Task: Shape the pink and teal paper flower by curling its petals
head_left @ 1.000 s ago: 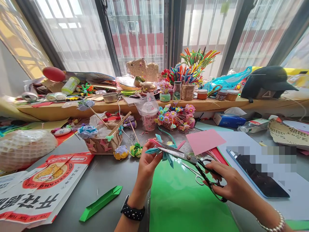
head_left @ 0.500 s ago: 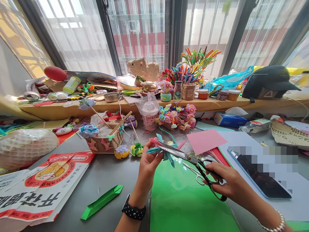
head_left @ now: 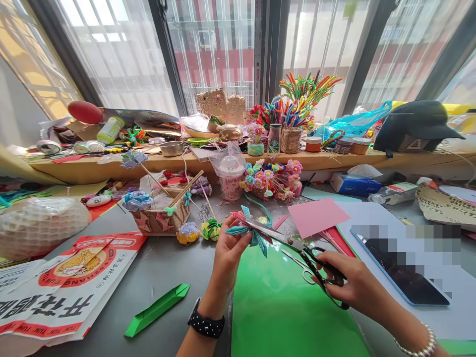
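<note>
My left hand (head_left: 227, 253) pinches a folded paper piece (head_left: 248, 230) with teal and pink pointed petals, held up above a green sheet (head_left: 282, 307). My right hand (head_left: 353, 285) grips the black handles of a large pair of scissors (head_left: 297, 245). The steel blades reach left and close across the top of the paper piece. A second, smaller pair of scissors (head_left: 297, 263) lies on the table just under the big ones.
A pink sheet (head_left: 316, 215) and a phone (head_left: 401, 270) lie to the right. A folded green strip (head_left: 156, 310) and a printed paper bag (head_left: 67, 282) lie to the left. A basket of paper flowers (head_left: 161, 215), a cup (head_left: 229, 181) and the cluttered sill stand behind.
The scissor blades have tilted slightly and drawn closer together on the paper piece. Both hands stay almost where they were.
</note>
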`<state>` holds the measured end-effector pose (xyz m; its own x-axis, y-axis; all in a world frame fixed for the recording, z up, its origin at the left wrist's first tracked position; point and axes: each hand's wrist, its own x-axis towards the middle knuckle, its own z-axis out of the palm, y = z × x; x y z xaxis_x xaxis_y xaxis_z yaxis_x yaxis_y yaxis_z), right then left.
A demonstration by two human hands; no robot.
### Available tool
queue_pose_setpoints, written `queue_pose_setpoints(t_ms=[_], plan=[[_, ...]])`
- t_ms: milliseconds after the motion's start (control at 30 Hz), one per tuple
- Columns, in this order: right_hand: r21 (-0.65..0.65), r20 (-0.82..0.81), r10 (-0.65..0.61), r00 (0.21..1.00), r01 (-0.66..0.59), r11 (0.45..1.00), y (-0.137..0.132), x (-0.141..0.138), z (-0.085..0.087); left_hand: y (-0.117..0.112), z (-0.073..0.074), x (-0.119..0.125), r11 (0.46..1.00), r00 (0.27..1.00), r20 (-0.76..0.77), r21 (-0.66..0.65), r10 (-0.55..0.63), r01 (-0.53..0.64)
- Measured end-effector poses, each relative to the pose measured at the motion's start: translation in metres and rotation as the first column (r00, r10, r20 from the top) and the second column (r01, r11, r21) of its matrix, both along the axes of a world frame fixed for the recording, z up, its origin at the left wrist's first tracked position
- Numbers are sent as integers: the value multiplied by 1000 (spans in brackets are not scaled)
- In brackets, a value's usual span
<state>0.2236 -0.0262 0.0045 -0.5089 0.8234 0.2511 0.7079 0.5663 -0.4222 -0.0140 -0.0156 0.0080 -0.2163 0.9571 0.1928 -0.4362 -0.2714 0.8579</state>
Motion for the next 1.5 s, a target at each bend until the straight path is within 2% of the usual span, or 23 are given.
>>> queue_pose_setpoints(t_ms=[133,267,400,600,667,1000,1133,1367,1500], plan=[[-63,-27,-8,1000,6,998,-4,-5,5,0,2,-1,999,997,82,-37,7,-3],[-219,-96,29,995,-50,974,-2,-9,2,-1,6,-3,994,995,76,-98,62,-55],[-395,-217,56,975,-140,908,-1,-12,-8,-3,8,-3,986,993,40,-129,111,-105],[-571,-408,69,910,-314,759,-6,-21,-12,-1,4,-6,984,987,-59,-93,149,-154],[-586,-430,65,900,-333,738,-8,-23,-12,-1,3,-8,984,984,-90,-70,156,-162],[-576,-437,98,894,-362,733,-11,-20,-10,-4,4,-8,974,951,-226,-34,209,-223],[-611,-435,91,896,-368,700,-13,-21,-10,-3,4,-8,967,938,-247,-23,242,-255],[-607,-416,108,903,-365,706,-17,-27,-12,-4,4,-7,949,922,-250,-39,295,-314],[-641,-425,91,900,-371,672,-18,-31,-14,-3,2,-7,944,911,-279,-46,303,-328]])
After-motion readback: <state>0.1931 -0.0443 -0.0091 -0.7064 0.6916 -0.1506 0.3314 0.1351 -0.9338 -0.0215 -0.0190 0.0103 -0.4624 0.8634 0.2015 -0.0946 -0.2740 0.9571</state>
